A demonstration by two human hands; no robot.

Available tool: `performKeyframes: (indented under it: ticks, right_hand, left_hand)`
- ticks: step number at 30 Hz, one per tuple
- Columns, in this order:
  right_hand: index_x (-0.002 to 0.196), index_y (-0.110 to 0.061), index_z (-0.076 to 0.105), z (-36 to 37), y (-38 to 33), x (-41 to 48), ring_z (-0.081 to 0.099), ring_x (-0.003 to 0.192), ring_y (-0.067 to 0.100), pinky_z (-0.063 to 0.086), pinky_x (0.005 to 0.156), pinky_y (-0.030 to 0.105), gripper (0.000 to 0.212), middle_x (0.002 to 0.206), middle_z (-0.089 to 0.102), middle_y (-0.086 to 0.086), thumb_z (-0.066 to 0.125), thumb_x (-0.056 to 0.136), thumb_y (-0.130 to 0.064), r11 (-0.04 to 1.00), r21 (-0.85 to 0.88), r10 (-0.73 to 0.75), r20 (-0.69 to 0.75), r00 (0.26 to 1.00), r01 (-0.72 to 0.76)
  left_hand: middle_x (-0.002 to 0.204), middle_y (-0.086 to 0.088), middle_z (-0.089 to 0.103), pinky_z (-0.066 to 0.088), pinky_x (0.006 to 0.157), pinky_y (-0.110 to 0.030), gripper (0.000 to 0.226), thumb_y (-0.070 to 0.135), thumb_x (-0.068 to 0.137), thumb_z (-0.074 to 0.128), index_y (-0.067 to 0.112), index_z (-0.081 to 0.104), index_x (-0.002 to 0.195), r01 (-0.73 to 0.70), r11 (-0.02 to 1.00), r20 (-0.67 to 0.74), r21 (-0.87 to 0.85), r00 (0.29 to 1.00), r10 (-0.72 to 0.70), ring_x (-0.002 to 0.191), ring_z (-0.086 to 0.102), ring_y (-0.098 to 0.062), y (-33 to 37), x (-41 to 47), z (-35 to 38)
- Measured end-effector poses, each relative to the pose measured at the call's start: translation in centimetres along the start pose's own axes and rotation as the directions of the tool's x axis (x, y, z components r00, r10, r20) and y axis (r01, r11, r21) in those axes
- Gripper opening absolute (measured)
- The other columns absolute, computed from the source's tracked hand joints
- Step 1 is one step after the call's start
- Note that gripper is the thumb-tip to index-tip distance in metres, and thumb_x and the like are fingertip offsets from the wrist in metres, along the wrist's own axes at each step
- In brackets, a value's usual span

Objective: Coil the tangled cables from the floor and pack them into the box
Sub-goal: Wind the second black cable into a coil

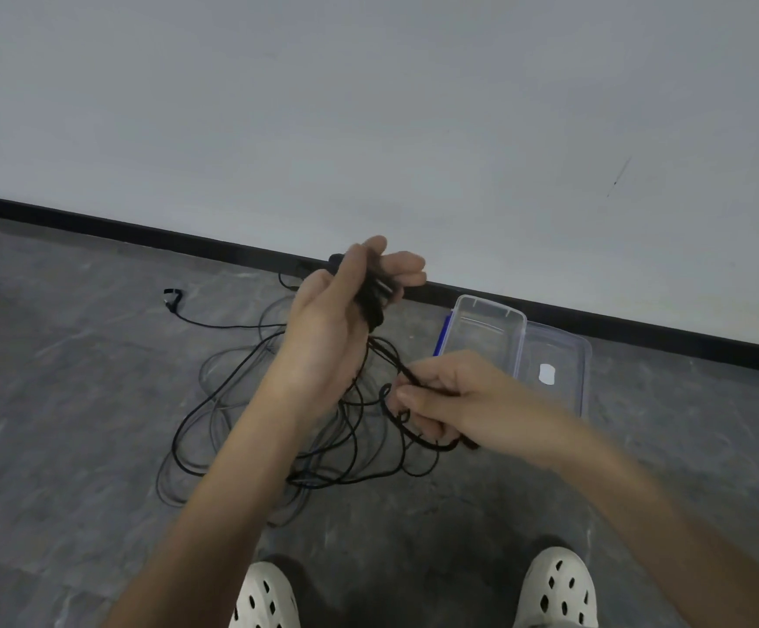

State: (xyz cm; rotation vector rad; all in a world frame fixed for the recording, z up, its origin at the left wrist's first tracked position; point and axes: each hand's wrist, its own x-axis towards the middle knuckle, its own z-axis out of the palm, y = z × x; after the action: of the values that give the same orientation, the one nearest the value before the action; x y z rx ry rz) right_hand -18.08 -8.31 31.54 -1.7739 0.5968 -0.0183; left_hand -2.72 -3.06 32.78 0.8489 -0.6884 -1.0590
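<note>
Findings, head view.

1. Left hand (323, 328): raised at centre frame, palm toward the camera. Fingers and thumb are curled round a small bundle of wound black cable (371, 301), which lies across the palm and sticks out at the hand's 12 o'clock edge.

2. Right hand (454, 401): lower, at 4 o'clock from the left hand and apart from it. Thumb and forefinger pinch a black strand (391, 358) that runs taut up to the bundle. A further loop of the same cable passes under the curled fingers. Motion blur hides the finer detail of this grip.

3. Tangled cables (332, 480): loose overlapping black loops lie on the grey floor (74, 378), below and behind both hands. One strand leads out at 10 o'clock to a plug end (173, 299), which lies by itself on the floor.

4. Box (491, 305): clear plastic and open, standing on the floor at 2 o'clock from the tangle, near the black baseboard (142, 231). No cable shows inside it. A blue latch (442, 339) sits on its 9 o'clock side. The clear lid (559, 346) lies flat against its 3 o'clock side and bears a white label (546, 373).

5. Two white perforated shoes (264, 596) show at 6 o'clock, on the frame edge.
</note>
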Motion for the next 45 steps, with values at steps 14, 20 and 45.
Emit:
performKeyframes:
  ticks: [14, 20, 45]
  right_hand:
    - [0.079, -0.017, 0.069, -2.3, 1.2, -1.3, 0.067, 0.066, 0.016, 0.057, 0.066, 0.033, 0.022, 0.069, 0.070, 0.001, 0.056, 0.094, -0.025, 0.792, -0.546, 0.098, -0.329, 0.939, -0.274]
    - [0.082, -0.011, 0.064, -3.2, 0.5, -1.9, 0.065, 0.061, 0.002, 0.046, 0.062, 0.016, 0.024, 0.064, 0.068, -0.009, 0.049, 0.100, -0.017, 0.973, -0.201, 0.057, -0.287, 0.956, -0.118]
    - [0.077, -0.018, 0.073, -4.2, 0.0, -0.3, 0.066, 0.073, 0.020, 0.054, 0.073, 0.032, 0.013, 0.074, 0.072, 0.003, 0.068, 0.075, -0.030, 0.959, 0.021, -0.230, -0.525, 0.820, 0.282]
  left_hand:
    - [0.084, 0.008, 0.073, 0.044, 0.084, -0.012, 0.026, 0.016, 0.106, 0.035, 0.021, 0.060, 0.097, -0.146, 0.814, -0.013, 0.562, 0.983, 0.186, 0.095, 0.067, -0.007, -2.3, 0.0, 0.1]
    - [0.083, 0.010, 0.071, 0.048, 0.082, -0.015, 0.029, 0.019, 0.105, 0.040, 0.035, 0.056, 0.087, -0.123, 0.624, 0.012, 0.772, 0.984, 0.179, 0.085, 0.067, -0.003, -2.8, 0.1, -0.6]
    - [0.062, 0.006, 0.065, 0.048, 0.064, -0.019, 0.024, 0.017, 0.102, 0.040, 0.009, 0.059, 0.091, 0.341, 0.874, 0.622, 0.346, 0.614, -0.486, 0.059, 0.063, -0.007, -1.8, -2.3, 2.0]
